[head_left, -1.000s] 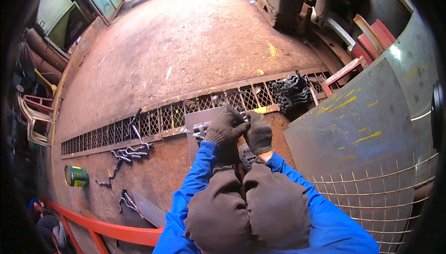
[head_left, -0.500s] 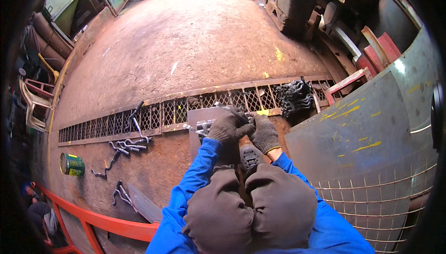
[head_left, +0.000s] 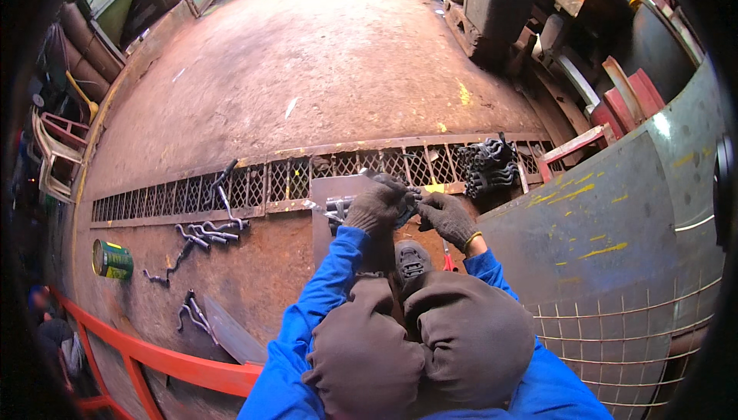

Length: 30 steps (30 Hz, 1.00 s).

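My left hand [head_left: 373, 208], in a dark work glove, is closed round a small dark metal piece [head_left: 406, 203] in front of my knees. Just to its right my right hand [head_left: 450, 220], gloved too, has its fingers pinched together at the right end of that piece; what they hold is too small to make out. Under and beside my left hand lies a grey metal plate [head_left: 326, 189] with short metal tubes [head_left: 338, 205] on it. A tool with red handles [head_left: 448, 260] shows on the floor below my right hand.
A floor grating [head_left: 288, 183] runs across, with a pile of bent dark rods [head_left: 488, 165] on its right part. More bent rods [head_left: 209, 234] and a green can [head_left: 113, 259] stand left. A red frame [head_left: 184, 370], leaning sheet metal [head_left: 584, 228] and wire mesh [head_left: 626, 343] flank me.
My right hand has moved slightly right and down, away from the left, and the red-handled tool has come into sight beneath it. My left hand stays nearly in place.
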Each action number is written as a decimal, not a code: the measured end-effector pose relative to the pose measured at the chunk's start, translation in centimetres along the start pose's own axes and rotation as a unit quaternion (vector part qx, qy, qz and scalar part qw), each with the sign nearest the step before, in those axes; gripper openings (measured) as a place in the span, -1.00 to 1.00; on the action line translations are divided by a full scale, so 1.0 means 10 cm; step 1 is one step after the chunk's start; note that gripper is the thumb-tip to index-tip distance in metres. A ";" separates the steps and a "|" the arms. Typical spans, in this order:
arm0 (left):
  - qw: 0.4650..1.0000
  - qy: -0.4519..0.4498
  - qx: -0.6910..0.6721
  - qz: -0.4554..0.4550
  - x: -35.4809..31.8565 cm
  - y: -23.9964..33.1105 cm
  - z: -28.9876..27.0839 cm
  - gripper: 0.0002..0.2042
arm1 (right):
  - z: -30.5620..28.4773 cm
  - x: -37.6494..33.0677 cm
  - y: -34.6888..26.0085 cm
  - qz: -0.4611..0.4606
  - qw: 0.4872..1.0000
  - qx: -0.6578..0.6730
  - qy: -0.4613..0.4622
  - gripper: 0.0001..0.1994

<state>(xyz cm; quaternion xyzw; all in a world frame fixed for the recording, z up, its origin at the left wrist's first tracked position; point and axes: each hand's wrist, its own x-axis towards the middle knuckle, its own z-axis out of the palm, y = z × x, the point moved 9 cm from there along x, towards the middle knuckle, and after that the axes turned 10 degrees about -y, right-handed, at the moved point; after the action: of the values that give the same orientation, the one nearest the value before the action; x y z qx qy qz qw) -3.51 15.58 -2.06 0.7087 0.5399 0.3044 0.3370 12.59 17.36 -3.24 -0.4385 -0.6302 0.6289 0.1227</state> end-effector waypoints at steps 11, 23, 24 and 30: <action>0.989 0.068 0.026 -0.125 -0.05 0.14 -0.26 -0.72 | 0.12 -0.09 -0.45 -0.127 0.941 -0.295 0.103 -0.74; 0.980 0.143 0.010 -0.138 -0.01 0.15 -0.28 -0.77 | 0.22 -0.32 -0.32 -0.186 0.935 -0.288 0.095 -0.81; 0.978 0.158 0.005 -0.137 -0.03 0.10 -0.30 -0.76 | 0.22 -0.33 -0.36 -0.195 0.937 -0.267 0.112 -0.81; 0.975 0.126 -0.100 -0.155 0.05 -0.16 -0.20 -0.73 | 0.13 -0.22 -0.47 -0.307 0.923 -0.162 0.168 -0.82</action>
<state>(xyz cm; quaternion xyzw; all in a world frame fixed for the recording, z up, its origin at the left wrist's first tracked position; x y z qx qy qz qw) -5.90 16.63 -2.18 0.5349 0.6484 0.3876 0.3785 11.08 15.71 1.65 -0.3361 -0.7974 0.3670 0.3414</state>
